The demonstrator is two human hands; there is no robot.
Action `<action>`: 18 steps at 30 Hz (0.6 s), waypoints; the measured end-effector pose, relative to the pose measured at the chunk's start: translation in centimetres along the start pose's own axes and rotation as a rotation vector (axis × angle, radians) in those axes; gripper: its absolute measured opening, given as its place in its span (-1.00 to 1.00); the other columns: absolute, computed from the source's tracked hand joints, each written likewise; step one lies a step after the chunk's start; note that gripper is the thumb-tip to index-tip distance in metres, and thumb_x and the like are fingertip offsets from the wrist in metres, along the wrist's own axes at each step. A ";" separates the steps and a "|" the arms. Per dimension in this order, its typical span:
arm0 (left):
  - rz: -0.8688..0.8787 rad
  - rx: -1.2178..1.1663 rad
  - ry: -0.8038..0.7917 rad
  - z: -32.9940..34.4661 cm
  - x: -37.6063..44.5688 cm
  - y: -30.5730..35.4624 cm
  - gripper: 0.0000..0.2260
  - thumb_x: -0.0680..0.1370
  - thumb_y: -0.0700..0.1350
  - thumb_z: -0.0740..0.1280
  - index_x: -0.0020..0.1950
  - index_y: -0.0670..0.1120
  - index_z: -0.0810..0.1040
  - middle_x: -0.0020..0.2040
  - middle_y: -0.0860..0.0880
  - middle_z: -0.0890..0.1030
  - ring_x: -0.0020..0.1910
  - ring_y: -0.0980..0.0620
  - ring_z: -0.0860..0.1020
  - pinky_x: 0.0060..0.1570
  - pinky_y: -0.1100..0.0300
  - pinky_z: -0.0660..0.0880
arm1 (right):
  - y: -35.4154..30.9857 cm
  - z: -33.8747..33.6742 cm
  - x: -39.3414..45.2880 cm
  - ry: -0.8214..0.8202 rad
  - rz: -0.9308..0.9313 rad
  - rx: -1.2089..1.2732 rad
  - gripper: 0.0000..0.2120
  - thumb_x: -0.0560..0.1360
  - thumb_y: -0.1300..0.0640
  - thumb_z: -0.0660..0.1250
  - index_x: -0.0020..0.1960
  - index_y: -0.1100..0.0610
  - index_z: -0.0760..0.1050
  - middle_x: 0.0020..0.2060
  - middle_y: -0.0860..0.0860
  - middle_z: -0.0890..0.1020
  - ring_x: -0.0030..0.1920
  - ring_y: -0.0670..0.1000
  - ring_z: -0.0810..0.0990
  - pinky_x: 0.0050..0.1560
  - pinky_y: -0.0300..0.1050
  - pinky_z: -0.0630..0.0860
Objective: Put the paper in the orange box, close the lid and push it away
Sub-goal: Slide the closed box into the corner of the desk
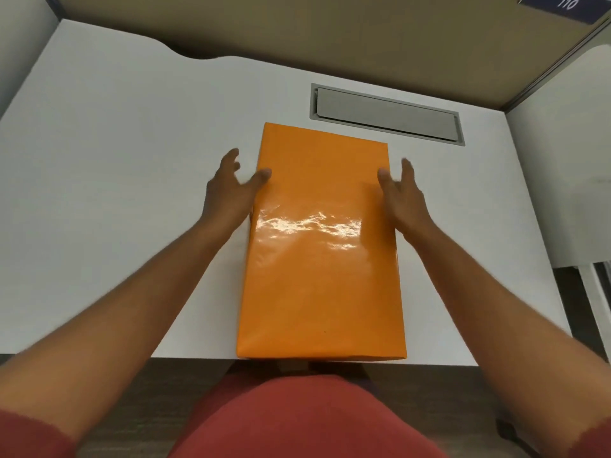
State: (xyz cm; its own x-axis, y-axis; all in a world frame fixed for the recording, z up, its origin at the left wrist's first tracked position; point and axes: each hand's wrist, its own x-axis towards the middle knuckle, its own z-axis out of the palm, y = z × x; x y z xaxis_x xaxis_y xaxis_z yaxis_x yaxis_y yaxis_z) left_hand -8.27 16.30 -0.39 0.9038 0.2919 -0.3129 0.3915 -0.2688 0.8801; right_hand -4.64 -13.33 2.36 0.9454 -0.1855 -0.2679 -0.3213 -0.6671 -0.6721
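A glossy orange box (322, 259) lies lengthwise on the white desk (115, 160), its lid down, its near end at the desk's front edge. My left hand (228, 193) is at the box's left side, fingers spread, thumb resting on the lid's left edge. My right hand (401, 195) mirrors it at the right side, fingers apart, thumb on the lid's right edge. Neither hand wraps around the box. No paper is in sight.
A grey cable hatch (386, 114) is set into the desk just beyond the box's far right corner. A tan partition (330, 34) walls off the back, and a white panel (562, 160) stands at the right.
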 end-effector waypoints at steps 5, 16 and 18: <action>-0.197 -0.037 -0.109 -0.1 -9.4 -4.1 -0.13 0.42 0.45 0.35 0.64 0.17 0.16 0.59 -0.02 0.37 0.43 -0.16 0.49 0.23 -0.07 0.53 | 5.7 0.5 -11.0 -0.118 0.187 0.029 -0.32 0.60 -0.34 0.08 0.62 -0.13 -0.01 0.52 0.07 0.38 0.35 0.19 0.50 0.22 0.09 0.42; -0.171 0.029 -0.079 1.6 -13.4 -3.5 -0.32 0.25 0.64 0.24 0.25 0.33 0.39 0.02 0.28 0.58 -0.11 0.22 0.60 -0.26 0.22 0.47 | 8.7 2.2 -15.2 -0.088 -0.073 0.085 -0.34 0.55 -0.44 0.01 0.53 -0.14 0.08 0.40 -0.06 0.50 0.20 0.09 0.61 0.14 0.07 0.52; -0.182 0.022 -0.079 1.6 -13.6 -3.3 -0.35 0.21 0.66 0.27 0.19 0.37 0.43 0.00 0.34 0.59 -0.09 0.20 0.63 -0.26 0.21 0.50 | 8.9 2.3 -15.1 -0.077 -0.088 0.104 -0.37 0.55 -0.43 0.02 0.52 -0.15 0.10 0.37 -0.09 0.51 0.18 0.05 0.60 0.12 0.04 0.50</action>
State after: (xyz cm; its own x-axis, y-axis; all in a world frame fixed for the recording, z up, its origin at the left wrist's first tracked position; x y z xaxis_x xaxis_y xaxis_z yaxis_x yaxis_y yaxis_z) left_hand -21.62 11.79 0.39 0.8284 0.2645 -0.4937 0.5523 -0.2383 0.7989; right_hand -21.89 -14.80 -1.12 0.9645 -0.0707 -0.2545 -0.2450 -0.5996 -0.7619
